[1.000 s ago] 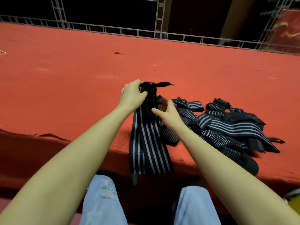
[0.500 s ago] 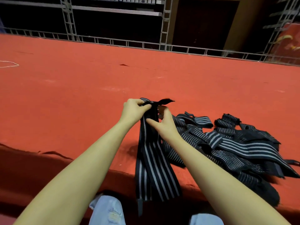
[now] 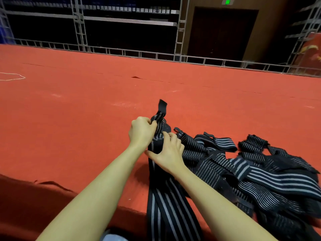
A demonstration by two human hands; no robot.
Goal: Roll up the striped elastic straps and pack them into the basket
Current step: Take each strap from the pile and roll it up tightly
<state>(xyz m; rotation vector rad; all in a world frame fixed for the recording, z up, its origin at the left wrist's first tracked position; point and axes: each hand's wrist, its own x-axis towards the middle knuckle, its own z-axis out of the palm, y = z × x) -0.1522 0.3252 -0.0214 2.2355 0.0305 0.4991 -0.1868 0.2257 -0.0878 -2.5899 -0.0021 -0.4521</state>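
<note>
Both hands on one striped strap [image 3: 160, 136] at the near edge of the red platform [image 3: 73, 119] — roll just begun.

The left hand [image 3: 141, 132] has its fingers curled round the upper end of the strap, where a plain black tab [image 3: 162, 105] sticks up above the fist. The right hand [image 3: 169, 153] grips the bunched part just below, thumb on the near side, fingers wrapped over the far side. From there the strap hangs flat over the platform edge toward the person, its grey stripes running lengthwise. A loose pile [image 3: 251, 174] of similar straps lies on the platform immediately right of the hands — tangled, touching the right hand's side. A metal truss rail [image 3: 156, 56] lines the platform's far edge.
</note>
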